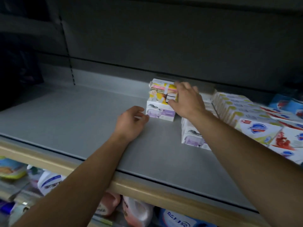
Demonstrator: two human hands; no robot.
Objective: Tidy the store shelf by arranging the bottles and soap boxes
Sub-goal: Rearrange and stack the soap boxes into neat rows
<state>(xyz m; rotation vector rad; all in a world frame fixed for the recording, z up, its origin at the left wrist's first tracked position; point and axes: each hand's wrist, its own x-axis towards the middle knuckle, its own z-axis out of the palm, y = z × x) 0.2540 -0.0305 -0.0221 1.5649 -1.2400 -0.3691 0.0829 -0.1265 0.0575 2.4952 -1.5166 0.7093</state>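
Observation:
A yellow and pink soap box [159, 92] sits on top of a white and purple soap box [161, 112] near the back of the grey shelf [73, 115]. My right hand [186, 100] grips the right end of the yellow box, thumb at its front and fingers over its top. My left hand [131, 122] rests on the shelf just left of the white and purple box, fingers loosely curled and holding nothing. Another white and purple soap box [191, 138] stands nearer the front, partly hidden by my right forearm.
Rows of white soap boxes [236, 108] and red and blue shield-logo boxes [268, 133] fill the shelf's right side. The lower shelf holds bottles [49, 181] and pink refill pouches [136, 210]. A beige shelf edge [147, 189] runs across the front.

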